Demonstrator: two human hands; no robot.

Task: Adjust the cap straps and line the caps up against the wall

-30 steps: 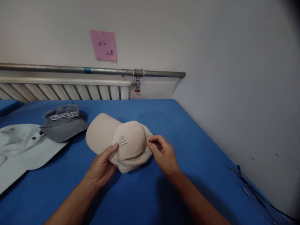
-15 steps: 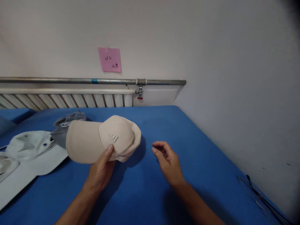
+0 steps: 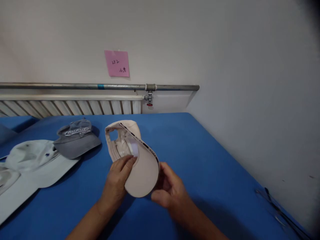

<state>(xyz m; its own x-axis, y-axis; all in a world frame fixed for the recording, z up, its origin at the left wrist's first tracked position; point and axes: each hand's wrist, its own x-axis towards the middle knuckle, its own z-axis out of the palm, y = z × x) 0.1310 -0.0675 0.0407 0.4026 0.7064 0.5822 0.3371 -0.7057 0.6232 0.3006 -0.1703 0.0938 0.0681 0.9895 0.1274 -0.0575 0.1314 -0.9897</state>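
Pale walls (image 3: 250, 83) meet in a corner behind a broad blue surface (image 3: 210, 160), with a white radiator (image 3: 72, 107) along the far side. Over the middle of the blue, a beige cap (image 3: 143, 175) is tilted so that its hollow and brim underside show. The left hand (image 3: 117, 183) grips it where brim meets band, fingertips pressed on the underside; the right hand (image 3: 171, 190) is loosely spread at the brim's edge, fingers behind it, and whether they touch I cannot tell. With one hand clearly bearing it, the cap could swivel or slip if that grip loosened, and its soft crown could crumple if squeezed. A pale cap (image 3: 32, 163) and a smaller-looking grey cap (image 3: 77, 141) lie near on the left, crowding that side; what look like glasses (image 3: 273, 208) sit well apart at right, and a pink note (image 3: 117, 63) hangs above.
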